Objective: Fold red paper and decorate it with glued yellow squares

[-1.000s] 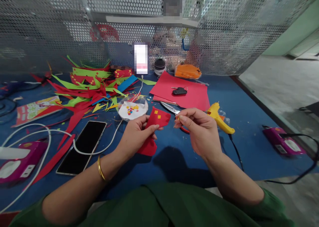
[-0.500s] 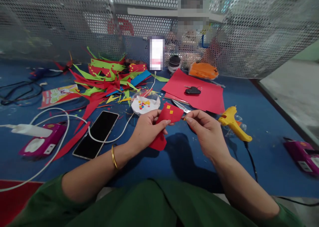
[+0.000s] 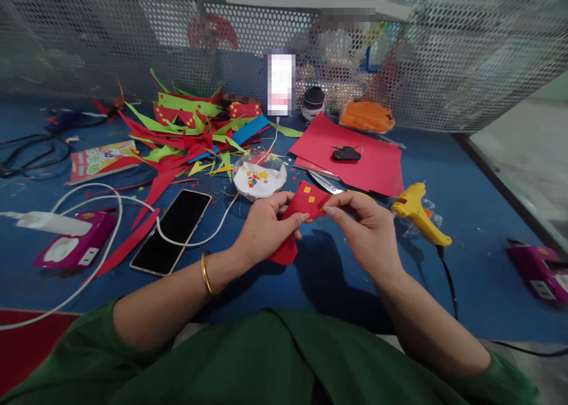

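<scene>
Left hand [image 3: 266, 227] grasps red paper piece [image 3: 304, 198] between thumb and fingers, thumb low on it, likely to steady it and leave the face with two yellow squares [image 3: 312, 199] exposed. Right hand [image 3: 368, 233] has its fingertips closed at the piece's right corner; can't tell if anything small is in the pinch. Just beyond left hand: lined dish [image 3: 266, 188] with coloured bits, probably contained there for easy reach. Past right hand: scissors [image 3: 326, 183], partly under red sheets [image 3: 377, 171]. Right of it: glue gun [image 3: 417, 212], handle angled toward the person, handy to grab.
</scene>
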Demonstrator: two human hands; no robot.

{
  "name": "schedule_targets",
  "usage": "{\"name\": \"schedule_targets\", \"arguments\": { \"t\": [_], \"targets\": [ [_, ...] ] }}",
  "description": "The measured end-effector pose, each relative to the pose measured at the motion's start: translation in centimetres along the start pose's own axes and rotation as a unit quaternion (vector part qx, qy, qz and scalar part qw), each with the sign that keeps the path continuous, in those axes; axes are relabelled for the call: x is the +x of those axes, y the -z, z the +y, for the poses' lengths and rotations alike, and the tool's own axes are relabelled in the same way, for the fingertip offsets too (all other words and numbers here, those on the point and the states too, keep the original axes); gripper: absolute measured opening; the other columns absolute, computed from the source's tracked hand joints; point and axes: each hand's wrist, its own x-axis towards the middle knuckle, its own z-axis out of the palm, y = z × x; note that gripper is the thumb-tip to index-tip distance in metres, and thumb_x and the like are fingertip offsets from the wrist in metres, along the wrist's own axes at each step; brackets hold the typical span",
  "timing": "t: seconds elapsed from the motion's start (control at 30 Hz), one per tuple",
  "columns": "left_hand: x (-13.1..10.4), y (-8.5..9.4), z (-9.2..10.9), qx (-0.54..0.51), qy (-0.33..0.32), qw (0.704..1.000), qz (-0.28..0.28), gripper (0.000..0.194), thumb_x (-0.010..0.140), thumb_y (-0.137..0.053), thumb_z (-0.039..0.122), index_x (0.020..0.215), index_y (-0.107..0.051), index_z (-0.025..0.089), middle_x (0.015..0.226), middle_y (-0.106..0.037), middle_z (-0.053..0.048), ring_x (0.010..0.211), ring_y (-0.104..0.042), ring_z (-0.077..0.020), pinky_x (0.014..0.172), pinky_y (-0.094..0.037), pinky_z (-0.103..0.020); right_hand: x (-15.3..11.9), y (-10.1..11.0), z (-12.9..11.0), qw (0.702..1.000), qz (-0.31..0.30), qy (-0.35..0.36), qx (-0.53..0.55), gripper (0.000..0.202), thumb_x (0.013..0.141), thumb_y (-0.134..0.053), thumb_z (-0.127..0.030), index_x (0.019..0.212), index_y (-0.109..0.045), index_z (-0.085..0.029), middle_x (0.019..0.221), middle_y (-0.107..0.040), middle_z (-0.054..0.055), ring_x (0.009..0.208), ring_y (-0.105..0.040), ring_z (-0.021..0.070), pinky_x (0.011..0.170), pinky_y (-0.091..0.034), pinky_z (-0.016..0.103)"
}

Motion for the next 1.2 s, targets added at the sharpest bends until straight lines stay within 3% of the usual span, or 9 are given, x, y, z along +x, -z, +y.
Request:
{"name": "schedule_targets", "arguments": {
  "t": [0.13,0.27,0.37,0.43,0.5,0.6,0.73,0.83,1.2],
  "targets": [
    [0.0,-0.2,-0.1,-0.022,-0.008,1.000,0.005,0.035,0.080,-0.073,0.024,0.111,-0.057,0.016,0.082,-0.074,-0.001,0.058,-0.068,-0.0103,0.055,-0.055,-0.019,0.0,0.0,0.2,0.999,0.023,-0.028,0.000,0.007,0.082,-0.070,-0.028,0.078,-0.071,-0.022,0.075,-0.069,-0.002,0.070,-0.057,0.0125,0.069,-0.045,0.029],
    [-0.1,-0.4,-0.4,-0.047,-0.069,0.994,0.075,0.041,0.072,-0.080,0.024,0.097,-0.047,0.021,0.112,-0.070,-0.004,0.063,-0.072,-0.0111,0.061,-0.062,-0.025,0.1,0.0,0.4,0.998,0.040,-0.047,0.024,0.008,0.080,-0.072,-0.029,0.078,-0.071,-0.021,0.073,-0.067,-0.002,0.068,-0.054,0.0116,0.066,-0.043,0.028],
    [-0.3,-0.4,-0.3,-0.010,-0.103,0.991,0.079,0.031,0.074,-0.079,0.027,0.083,-0.051,0.019,0.130,-0.065,-0.007,0.061,-0.070,-0.0089,0.060,-0.060,-0.024,0.1,-0.1,0.5,0.996,0.044,-0.059,0.043,0.009,0.080,-0.073,-0.029,0.078,-0.071,-0.020,0.072,-0.066,-0.002,0.066,-0.053,0.0115,0.065,-0.042,0.028],
    [-0.4,-0.3,-0.2,0.030,-0.109,0.991,0.064,0.019,0.076,-0.076,0.028,0.077,-0.061,0.017,0.121,-0.070,-0.007,0.063,-0.070,-0.0095,0.063,-0.059,-0.024,0.0,-0.1,0.7,0.996,0.046,-0.062,0.050,0.010,0.080,-0.073,-0.030,0.079,-0.071,-0.021,0.074,-0.067,-0.002,0.067,-0.053,0.0121,0.065,-0.042,0.029],
    [-0.5,-0.3,0.0,0.058,-0.088,0.994,0.036,0.013,0.080,-0.073,0.028,0.077,-0.069,0.016,0.094,-0.075,-0.005,0.064,-0.070,-0.0110,0.065,-0.058,-0.023,0.0,-0.1,0.7,0.996,0.043,-0.062,0.046,0.010,0.081,-0.073,-0.031,0.080,-0.071,-0.021,0.076,-0.067,-0.001,0.069,-0.055,0.0132,0.068,-0.044,0.030],
    [-0.6,-0.4,0.3,0.059,-0.031,0.998,0.008,0.012,0.082,-0.072,0.029,0.081,-0.074,0.016,0.067,-0.071,0.000,0.059,-0.068,-0.0122,0.059,-0.055,-0.021,0.0,0.0,0.5,0.999,0.035,-0.031,0.008,0.007,0.082,-0.071,-0.029,0.079,-0.071,-0.022,0.085,-0.070,0.001,0.083,-0.062,0.0172,0.081,-0.048,0.035],
    [-0.5,-0.5,0.2,0.041,-0.013,0.998,0.034,0.013,0.080,-0.074,0.028,0.083,-0.074,0.016,0.067,-0.073,0.000,0.057,-0.067,-0.0117,0.058,-0.055,-0.021,-0.3,0.0,-0.1,0.998,0.049,0.026,-0.043,0.005,0.081,-0.071,-0.026,0.077,-0.072,-0.024,0.116,-0.070,0.007,0.117,-0.061,0.0248,0.105,-0.043,0.046],
    [-0.4,-0.5,0.1,0.031,-0.021,0.999,0.038,0.011,0.079,-0.075,0.026,0.083,-0.075,0.015,0.067,-0.073,0.000,0.058,-0.068,-0.0117,0.061,-0.056,-0.022,-0.7,-0.2,-0.4,0.997,0.040,0.035,-0.057,0.004,0.082,-0.071,-0.025,0.078,-0.072,-0.024,0.129,-0.066,0.007,0.125,-0.058,0.0261,0.111,-0.039,0.049],
    [-0.5,-0.5,0.1,0.027,-0.039,0.998,0.034,0.009,0.077,-0.074,0.024,0.079,-0.073,0.016,0.062,-0.069,0.002,0.057,-0.066,-0.0111,0.061,-0.055,-0.022,-1.3,-1.1,-0.3,0.998,0.020,0.033,-0.050,0.005,0.083,-0.071,-0.024,0.078,-0.072,-0.024,0.129,-0.067,0.008,0.128,-0.057,0.0262,0.113,-0.038,0.050]
  ]
}}
